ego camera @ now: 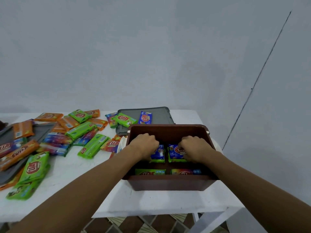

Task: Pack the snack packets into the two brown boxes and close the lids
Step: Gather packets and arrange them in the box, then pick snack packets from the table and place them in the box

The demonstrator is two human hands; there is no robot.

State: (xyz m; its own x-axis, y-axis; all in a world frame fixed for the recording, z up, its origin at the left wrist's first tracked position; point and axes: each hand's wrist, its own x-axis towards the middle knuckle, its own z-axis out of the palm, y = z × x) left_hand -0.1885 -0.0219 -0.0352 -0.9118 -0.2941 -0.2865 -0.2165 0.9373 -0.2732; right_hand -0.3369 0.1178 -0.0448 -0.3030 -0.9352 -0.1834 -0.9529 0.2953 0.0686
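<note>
Tabletop: white and matte with a few small marks. Below its near edge shows a floor patterned in brown and pale diamonds.
Room: a plain, pale grey-blue wall stands right behind the tabletop. A thin dark line slants up the wall at the right.
Brown box: open, on the right part of the tabletop, near the front edge.
Left hand: inside the box, fingers curled round the left blue packet.
Right hand: inside the box, fingers curled round the right blue packet, just beside the other.
Front row in the box: a green packet and a multicoloured packet on edge against the near wall.
Grey lid: flat behind the box, carrying a green lid packet and a blue lid packet.
Loose packets: orange, green and multicoloured, strewn over the left of the tabletop, some on a second grey lid.
</note>
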